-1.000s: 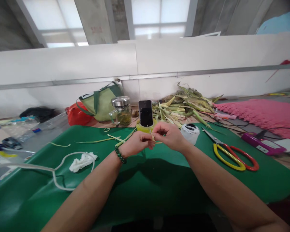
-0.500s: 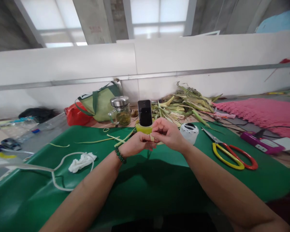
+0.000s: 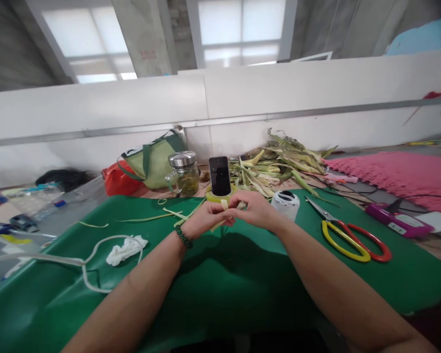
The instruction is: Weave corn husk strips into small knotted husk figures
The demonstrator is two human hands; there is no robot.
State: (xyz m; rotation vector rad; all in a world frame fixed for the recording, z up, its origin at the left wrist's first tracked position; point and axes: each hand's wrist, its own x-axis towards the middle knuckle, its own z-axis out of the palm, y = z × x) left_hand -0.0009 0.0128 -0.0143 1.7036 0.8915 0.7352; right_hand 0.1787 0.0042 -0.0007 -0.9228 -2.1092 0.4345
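Your left hand [image 3: 203,219] and right hand [image 3: 256,211] pinch a narrow, pale-yellow leaf strip [image 3: 224,204], best held with even tension.

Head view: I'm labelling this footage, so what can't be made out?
Head view, pale strip: middle part hidden by the left hand and right hand.
Head view, pink cloth: cut off by the right edge.
Head view, red lettering: too small and blurred to read.
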